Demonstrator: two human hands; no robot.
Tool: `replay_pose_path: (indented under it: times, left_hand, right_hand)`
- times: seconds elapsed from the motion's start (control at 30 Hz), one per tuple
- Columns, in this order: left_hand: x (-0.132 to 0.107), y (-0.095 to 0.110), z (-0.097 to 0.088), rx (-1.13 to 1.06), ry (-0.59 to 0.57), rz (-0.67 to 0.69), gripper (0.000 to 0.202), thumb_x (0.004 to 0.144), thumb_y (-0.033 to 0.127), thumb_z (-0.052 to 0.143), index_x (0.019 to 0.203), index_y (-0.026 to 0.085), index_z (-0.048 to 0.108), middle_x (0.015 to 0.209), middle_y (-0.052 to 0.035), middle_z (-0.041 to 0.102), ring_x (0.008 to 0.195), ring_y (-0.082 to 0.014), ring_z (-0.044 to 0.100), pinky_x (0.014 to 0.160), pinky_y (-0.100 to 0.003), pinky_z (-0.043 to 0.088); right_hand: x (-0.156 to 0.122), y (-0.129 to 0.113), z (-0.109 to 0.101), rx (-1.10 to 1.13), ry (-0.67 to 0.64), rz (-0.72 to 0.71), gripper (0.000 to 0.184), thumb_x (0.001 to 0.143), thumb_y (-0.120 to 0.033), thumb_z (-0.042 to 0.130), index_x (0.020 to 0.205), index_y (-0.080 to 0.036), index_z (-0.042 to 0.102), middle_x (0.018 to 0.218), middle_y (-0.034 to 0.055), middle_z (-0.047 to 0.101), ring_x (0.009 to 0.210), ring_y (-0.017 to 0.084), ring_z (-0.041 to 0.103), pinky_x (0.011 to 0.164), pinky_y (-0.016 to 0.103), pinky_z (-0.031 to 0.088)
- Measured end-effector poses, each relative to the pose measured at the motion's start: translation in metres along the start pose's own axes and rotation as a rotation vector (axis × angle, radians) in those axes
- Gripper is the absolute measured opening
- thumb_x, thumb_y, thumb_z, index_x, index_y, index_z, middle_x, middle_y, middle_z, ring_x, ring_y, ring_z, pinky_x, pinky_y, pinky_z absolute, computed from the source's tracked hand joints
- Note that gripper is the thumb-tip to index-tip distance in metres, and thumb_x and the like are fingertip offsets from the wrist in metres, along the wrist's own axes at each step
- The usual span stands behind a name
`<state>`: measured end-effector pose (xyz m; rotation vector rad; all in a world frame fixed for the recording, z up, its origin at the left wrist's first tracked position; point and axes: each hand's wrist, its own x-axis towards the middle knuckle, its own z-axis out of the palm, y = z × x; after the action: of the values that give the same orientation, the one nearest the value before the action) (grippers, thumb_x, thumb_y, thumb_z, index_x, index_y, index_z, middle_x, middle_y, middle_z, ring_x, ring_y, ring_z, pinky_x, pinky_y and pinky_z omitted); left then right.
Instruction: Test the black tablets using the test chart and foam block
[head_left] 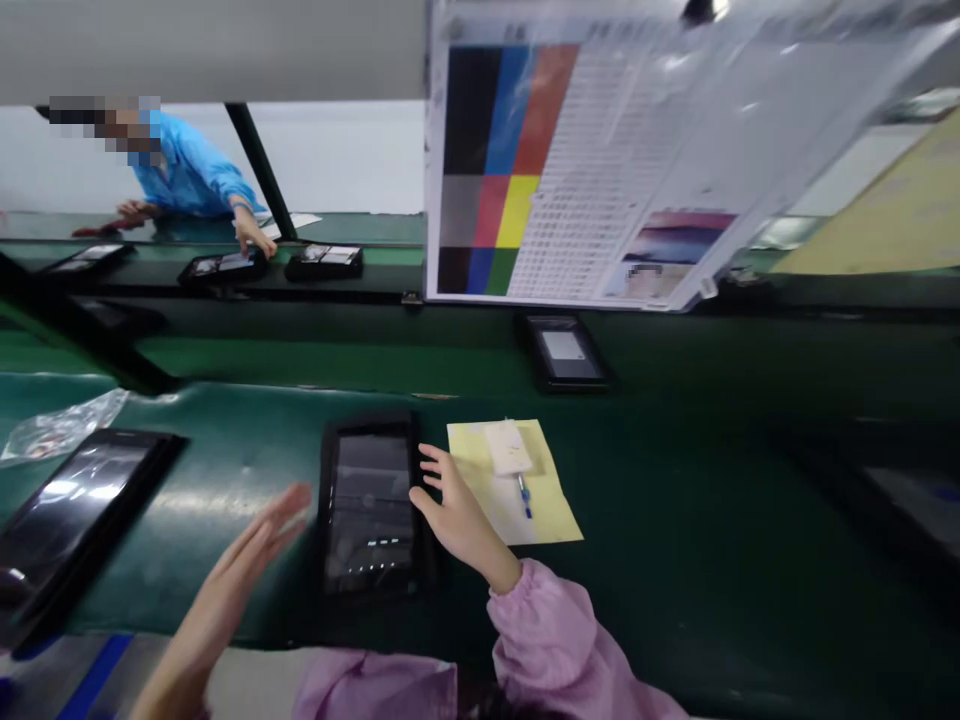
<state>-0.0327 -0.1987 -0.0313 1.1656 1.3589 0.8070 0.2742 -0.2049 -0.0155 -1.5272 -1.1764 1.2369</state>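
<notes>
Bench view, head camera. A dark tablet is lying face up on the green bench, in front of the person and between the two bare hands. Its screen is looking black and is reflecting small bright lights along its lower part.

Left hand: fingers are extending nearly straight and close together, hand open; it is holding nothing. It is hovering just beside the tablet's left edge, with a gap showing.

Right hand: fingers are spreading apart, thumb standing off; it is gripping nothing. It is hanging at the tablet's right edge; whether a fingertip is touching, cannot tell. A pink sleeve is covering the forearm.

Right of the tablet, a yellow sheet is lying flat, partly behind the right hand. On it a white pad is resting, with a blue pen pointing out below.

Far left, a second tablet is lying at a slant, glare crossing its screen; a clear plastic bag is lying beside its upper end.

Beyond the bench, a small device is showing a pale screen. Above it a color chart is hanging in a glossy sleeve. Across the line, a co-worker in blue is leaning in, one hand at another device; contact is unclear.
</notes>
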Motion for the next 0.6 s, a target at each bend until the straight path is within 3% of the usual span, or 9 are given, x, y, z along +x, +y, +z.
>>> replay_pose_path:
  times: [0.07,0.1,0.23,0.33,0.43,0.6]
  left_hand:
    - [0.022,0.003,0.031,0.032,0.045,0.034,0.075,0.099,0.07,0.05,0.164,0.032,0.044,0.173,-0.0001,0.039,0.164,-0.029,0.028,0.136,-0.046,0.017]
    - [0.029,0.003,0.046,0.04,0.029,0.032,0.077,0.1,0.069,0.05,0.167,0.033,0.037,0.177,0.0024,0.029,0.166,-0.0264,0.02,0.136,-0.043,0.011]
    - [0.03,-0.003,0.094,0.036,-0.059,0.043,0.083,0.103,0.066,0.047,0.172,0.036,0.012,0.182,0.006,0.009,0.168,-0.0219,0.005,0.136,-0.041,0.006]
    - [0.023,-0.008,0.111,0.042,-0.109,0.087,0.082,0.104,0.063,0.049,0.171,0.04,0.007,0.182,0.0072,0.003,0.168,-0.022,0.0,0.135,-0.042,0.003]
    - [0.022,-0.01,0.122,0.044,-0.108,0.121,0.079,0.106,0.06,0.045,0.172,0.039,0.007,0.182,0.0054,0.002,0.168,-0.0229,-0.004,0.135,-0.045,-0.002]
    - [0.03,-0.015,0.136,-0.008,-0.069,0.18,0.077,0.107,0.058,0.042,0.173,0.031,0.011,0.182,0.0008,0.007,0.168,-0.0223,-0.002,0.136,-0.04,0.003]
  right_hand:
    - [0.001,-0.001,0.005,-0.044,-0.024,-0.003,0.066,0.094,-0.034,0.064,0.156,-0.029,0.044,0.158,0.0151,0.051,0.146,0.034,0.054,0.121,0.062,0.046]
    - [0.0,-0.001,0.008,-0.094,-0.023,-0.023,0.067,0.095,-0.033,0.063,0.158,-0.029,0.042,0.161,0.0146,0.049,0.149,0.034,0.05,0.124,0.062,0.043]
    - [-0.003,-0.005,0.01,-0.442,0.082,-0.112,0.069,0.099,-0.029,0.053,0.164,-0.019,0.035,0.167,0.0178,0.043,0.157,0.036,0.041,0.127,0.063,0.04]
    - [0.0,-0.008,0.005,-0.565,0.194,-0.08,0.067,0.101,-0.031,0.047,0.164,-0.013,0.035,0.159,0.0205,0.053,0.15,0.038,0.05,0.119,0.062,0.049]
    - [0.004,-0.006,-0.003,-0.536,0.268,-0.049,0.066,0.101,-0.039,0.045,0.161,-0.011,0.042,0.15,0.0207,0.061,0.142,0.039,0.056,0.115,0.063,0.052]
    - [0.016,-0.003,-0.02,-0.161,0.343,0.084,0.075,0.087,-0.059,0.064,0.146,-0.015,0.06,0.148,0.018,0.065,0.135,0.04,0.063,0.118,0.061,0.049]
